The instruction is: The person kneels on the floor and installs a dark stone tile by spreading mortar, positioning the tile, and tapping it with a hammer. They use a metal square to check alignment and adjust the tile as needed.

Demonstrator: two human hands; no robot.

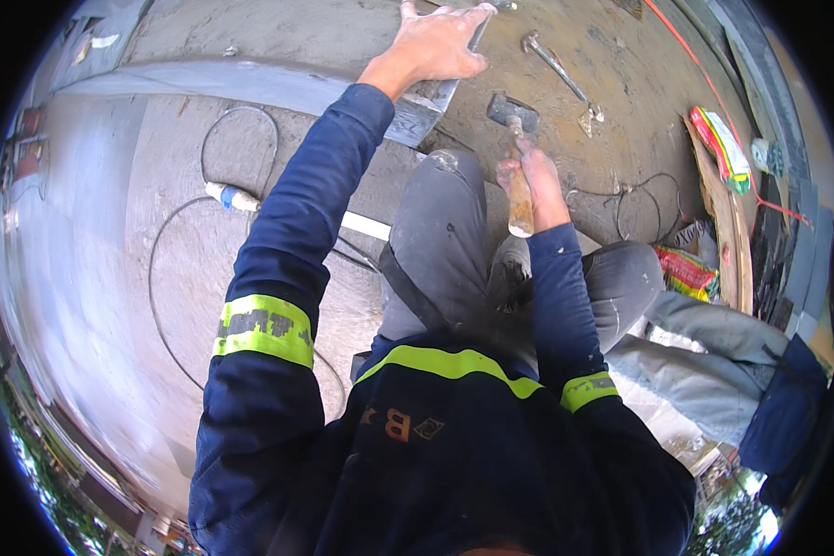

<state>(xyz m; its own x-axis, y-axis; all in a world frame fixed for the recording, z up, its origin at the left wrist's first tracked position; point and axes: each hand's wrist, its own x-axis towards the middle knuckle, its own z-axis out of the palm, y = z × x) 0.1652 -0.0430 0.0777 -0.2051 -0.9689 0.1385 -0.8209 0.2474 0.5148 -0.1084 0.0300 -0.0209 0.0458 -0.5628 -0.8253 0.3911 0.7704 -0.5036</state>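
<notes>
My left hand (435,44) is spread over the end of a long grey slab (278,79), fingers apart and resting at its corner. A mallet (521,206) with a dark head and a worn wooden handle is in my right hand (539,185). My fingers wrap round its handle, and the head points away from me, just right of the slab's end. Beyond the mallet, a metal tool that resembles a hammer (558,69) lies on the dusty grey floor.
A cable with a white and blue connector (232,196) loops at the left. Thin dark wire (625,190) lies at the right. Bright packets (721,148), a wooden plank (727,227) and an orange cord (686,46) line the right side. Another person's grey trouser leg (686,380) is close by.
</notes>
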